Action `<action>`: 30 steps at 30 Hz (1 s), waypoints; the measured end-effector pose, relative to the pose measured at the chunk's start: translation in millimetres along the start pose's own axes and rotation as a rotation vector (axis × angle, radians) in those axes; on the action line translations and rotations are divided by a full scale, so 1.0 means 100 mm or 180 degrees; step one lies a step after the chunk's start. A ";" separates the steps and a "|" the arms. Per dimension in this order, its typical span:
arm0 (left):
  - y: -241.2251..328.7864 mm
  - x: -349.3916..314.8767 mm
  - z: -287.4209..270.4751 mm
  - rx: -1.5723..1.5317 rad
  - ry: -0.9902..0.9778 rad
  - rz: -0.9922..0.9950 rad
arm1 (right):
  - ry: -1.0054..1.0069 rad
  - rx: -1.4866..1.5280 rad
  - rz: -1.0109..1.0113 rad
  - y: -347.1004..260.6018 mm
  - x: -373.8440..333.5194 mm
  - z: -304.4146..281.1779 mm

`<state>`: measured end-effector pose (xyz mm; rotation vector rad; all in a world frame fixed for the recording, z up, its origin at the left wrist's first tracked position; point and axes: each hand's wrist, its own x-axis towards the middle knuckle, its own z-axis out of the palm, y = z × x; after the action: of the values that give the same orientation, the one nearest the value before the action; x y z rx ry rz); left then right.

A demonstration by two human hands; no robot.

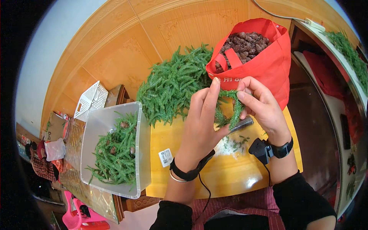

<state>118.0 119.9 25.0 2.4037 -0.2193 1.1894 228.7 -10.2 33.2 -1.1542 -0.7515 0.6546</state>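
Note:
A green artificial pine sprig [237, 109], bent into a loop, is in front of me above the table. My right hand [262, 105] pinches its upper right part between thumb and fingers. My left hand [205, 122] is at the loop's left side, its fingers stretched upward and its thumb by the sprig's lower end; its far fingers are partly hidden. Just below the loop, a dark grey cylinder [243, 124] lies on the yellow table [230, 172], near a few loose green bits [238, 143].
Behind my hands lie a heap of green pine sprigs [172, 86] and a red bag [268, 73] full of brown pine cones [245, 44]. On the left stands a clear plastic bin [142, 153] holding sprigs with cones. A white perforated basket [92, 100] is beyond it.

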 end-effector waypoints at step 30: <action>0.00 -0.01 -0.05 -0.0199 0.0023 -0.0236 | 0.0148 -0.0330 -0.0061 0.03 0.02 -0.02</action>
<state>113.9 122.3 26.7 2.3324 -0.1613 1.1410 231.2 -9.4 30.2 -1.2514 -0.7632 0.5765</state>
